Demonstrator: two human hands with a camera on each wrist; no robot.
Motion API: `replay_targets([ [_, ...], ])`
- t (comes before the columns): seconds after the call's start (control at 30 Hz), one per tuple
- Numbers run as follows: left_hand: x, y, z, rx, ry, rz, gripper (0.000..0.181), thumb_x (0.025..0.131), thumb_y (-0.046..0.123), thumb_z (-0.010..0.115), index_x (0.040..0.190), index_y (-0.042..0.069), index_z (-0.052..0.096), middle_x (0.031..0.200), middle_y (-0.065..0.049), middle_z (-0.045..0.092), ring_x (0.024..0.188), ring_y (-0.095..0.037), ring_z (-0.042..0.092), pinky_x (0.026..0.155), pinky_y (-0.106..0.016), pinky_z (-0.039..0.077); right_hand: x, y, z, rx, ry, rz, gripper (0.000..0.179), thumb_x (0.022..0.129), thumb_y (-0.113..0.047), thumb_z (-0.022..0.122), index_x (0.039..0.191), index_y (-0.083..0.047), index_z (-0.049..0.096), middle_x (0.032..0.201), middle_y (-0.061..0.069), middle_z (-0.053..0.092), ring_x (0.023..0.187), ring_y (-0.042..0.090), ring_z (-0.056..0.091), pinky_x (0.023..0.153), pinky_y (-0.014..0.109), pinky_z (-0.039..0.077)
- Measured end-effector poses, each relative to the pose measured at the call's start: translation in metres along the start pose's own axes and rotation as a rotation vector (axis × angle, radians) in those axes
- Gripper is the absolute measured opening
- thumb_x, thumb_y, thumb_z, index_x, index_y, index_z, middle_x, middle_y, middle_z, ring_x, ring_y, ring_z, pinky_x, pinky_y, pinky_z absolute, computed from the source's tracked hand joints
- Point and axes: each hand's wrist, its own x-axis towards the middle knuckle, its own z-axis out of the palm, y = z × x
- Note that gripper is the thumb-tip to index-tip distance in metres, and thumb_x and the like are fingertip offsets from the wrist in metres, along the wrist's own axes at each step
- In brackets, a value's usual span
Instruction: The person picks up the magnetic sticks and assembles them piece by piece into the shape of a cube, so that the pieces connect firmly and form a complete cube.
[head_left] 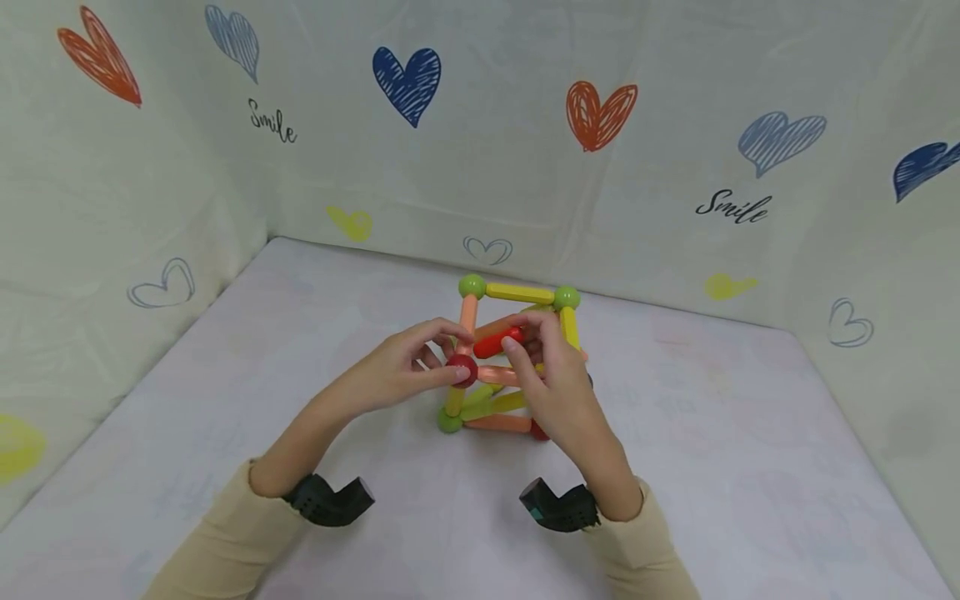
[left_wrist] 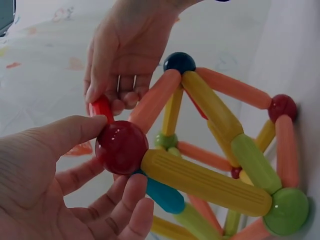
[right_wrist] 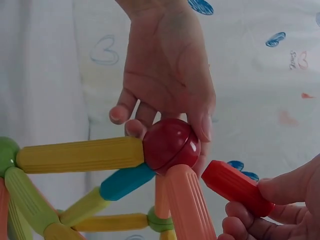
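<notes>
A frame of magnetic-looking sticks and balls stands on the table. My left hand [head_left: 401,371] holds a dark red ball [left_wrist: 122,147] at one corner of it, thumb against the near side. Between the thumb and fingers of my right hand [head_left: 561,387] is a short red stick [right_wrist: 235,187]. In the right wrist view the stick's free end points at the ball, with a small gap between. A yellow stick [right_wrist: 82,154], a blue stick [right_wrist: 127,181] and a salmon stick [right_wrist: 189,202] meet at that ball.
Green balls [head_left: 472,287] joined by a yellow stick [head_left: 519,293] form the frame's far top edge. A dark blue ball [left_wrist: 179,63] tops another corner. The white table [head_left: 735,467] meets a fabric backdrop [head_left: 510,183] printed with hearts. Black wrist cameras [head_left: 330,500] sit on both wrists.
</notes>
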Motion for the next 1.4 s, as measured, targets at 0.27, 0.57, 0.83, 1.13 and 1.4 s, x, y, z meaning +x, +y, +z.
replay_targets([
  [0.27,0.003,-0.003,0.005,-0.141,-0.035,-0.055,0.039,0.089,0.018,0.062,0.125,0.01,0.048,0.116,-0.016,0.051,0.068,-0.026,0.06,0.067,-0.034,0.053,0.0,-0.002,0.004,-0.064,-0.006,0.02,0.03,0.094,-0.014,0.054,0.122,-0.006,0.05,0.098,0.003,0.062,0.086,0.013,0.057,0.07,0.024,0.051],
  [0.57,0.006,-0.004,0.012,-0.225,0.015,-0.14,0.031,0.094,0.023,0.054,0.121,0.008,0.05,0.108,-0.016,0.054,0.068,-0.025,0.057,0.062,-0.026,0.05,0.001,-0.002,0.011,-0.139,0.043,0.032,0.041,0.089,-0.014,0.061,0.124,-0.003,0.044,0.093,0.005,0.064,0.083,0.012,0.06,0.066,0.021,0.052],
  [0.83,0.007,-0.001,0.021,-0.261,0.122,-0.152,0.028,0.094,0.022,0.055,0.119,0.01,0.05,0.108,-0.014,0.054,0.064,-0.026,0.055,0.058,-0.024,0.048,-0.002,-0.008,0.0,-0.301,0.032,0.012,0.041,0.087,-0.016,0.065,0.126,-0.006,0.055,0.099,0.006,0.065,0.093,0.018,0.058,0.07,0.028,0.054],
  [1.13,0.009,-0.001,0.024,-0.251,0.133,-0.18,0.027,0.093,0.023,0.055,0.117,0.011,0.053,0.105,-0.014,0.057,0.065,-0.029,0.055,0.06,-0.025,0.048,-0.004,0.012,-0.056,-0.195,0.104,0.1,0.031,0.095,-0.022,0.054,0.122,-0.008,0.059,0.116,0.01,0.064,0.111,0.025,0.055,0.093,0.049,0.045],
  [1.4,0.009,-0.003,0.024,-0.228,0.137,-0.18,0.027,0.093,0.023,0.055,0.118,0.011,0.052,0.109,-0.013,0.054,0.063,-0.032,0.053,0.059,-0.023,0.047,0.009,0.062,-0.08,-0.243,0.167,0.275,0.035,0.096,-0.024,0.049,0.123,-0.002,0.055,0.121,0.019,0.058,0.11,0.033,0.052,0.094,0.049,0.042],
])
